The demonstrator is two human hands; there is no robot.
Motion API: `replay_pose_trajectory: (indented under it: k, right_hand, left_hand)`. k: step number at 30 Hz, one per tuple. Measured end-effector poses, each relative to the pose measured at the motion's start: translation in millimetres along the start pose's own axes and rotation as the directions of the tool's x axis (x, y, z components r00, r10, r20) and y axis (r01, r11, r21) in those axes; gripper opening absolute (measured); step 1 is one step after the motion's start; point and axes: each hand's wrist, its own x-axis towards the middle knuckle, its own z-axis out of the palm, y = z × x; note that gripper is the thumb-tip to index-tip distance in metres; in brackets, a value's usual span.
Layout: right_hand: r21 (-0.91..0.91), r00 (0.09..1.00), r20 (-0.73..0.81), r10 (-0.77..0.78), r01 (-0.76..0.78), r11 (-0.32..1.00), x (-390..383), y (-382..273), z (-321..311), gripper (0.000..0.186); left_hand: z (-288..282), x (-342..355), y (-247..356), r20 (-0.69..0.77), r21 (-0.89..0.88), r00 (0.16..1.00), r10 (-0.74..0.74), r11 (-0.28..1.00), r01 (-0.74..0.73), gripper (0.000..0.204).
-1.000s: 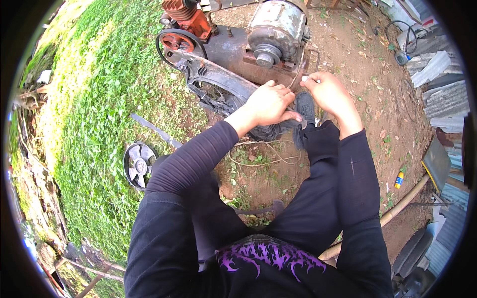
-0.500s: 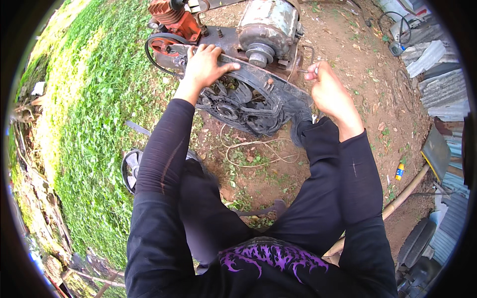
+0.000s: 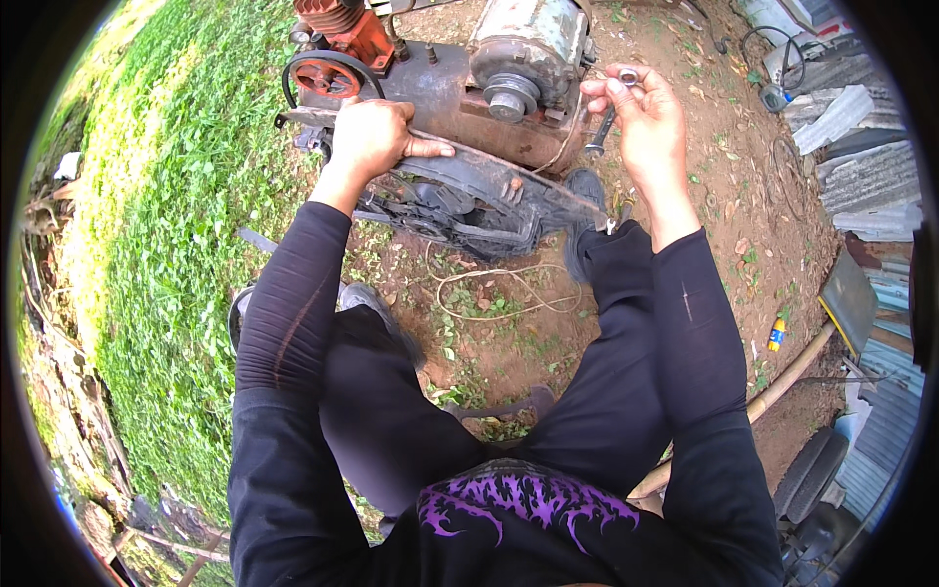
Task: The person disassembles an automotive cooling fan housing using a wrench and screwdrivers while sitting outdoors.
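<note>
My left hand grips the top edge of a black plastic fan housing, thumb along the rim, at the near side of a rusty air compressor tank. The compressor's red pump and red-spoked pulley are behind it, with a weathered electric motor to the right. My right hand is closed on a metal wrench, held upright beside the motor, ring end at the top. My right shoe is beside the housing's right end.
A looped cord lies on the dirt between my legs. Grass spreads on the left. Corrugated metal sheets, a long pole, a small yellow bottle and tyres line the right.
My left hand has moved left along the fan housing, now gripping its top edge. My right hand has risen toward the motor, and the wrench in it has swung more upright.
</note>
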Motion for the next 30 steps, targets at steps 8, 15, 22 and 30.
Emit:
replay_pose_trajectory:
  k: [8,15,22,30]
  right_hand:
    - [-0.082,0.997,-0.048,0.06,-0.064,0.995,2,-3,2,0.017]
    - [-0.089,0.955,0.229,0.19,-0.174,0.981,1,-5,27,0.014]
    - [-0.111,0.972,0.203,0.116,-0.095,0.989,12,18,57,0.013]
    - [-0.094,0.916,0.296,0.272,-0.255,0.962,13,26,60,0.011]
  left_hand:
    - [30,-1,-28,0.062,-0.049,0.961,-0.268,0.961,0.271,0.077]
    - [14,6,-11,0.135,-0.14,0.975,-0.176,0.971,0.194,0.064]
    - [23,10,34,0.16,-0.144,0.979,-0.13,0.978,0.153,0.049]
    - [15,-20,18,0.283,-0.342,0.956,-0.077,0.923,0.176,0.036]
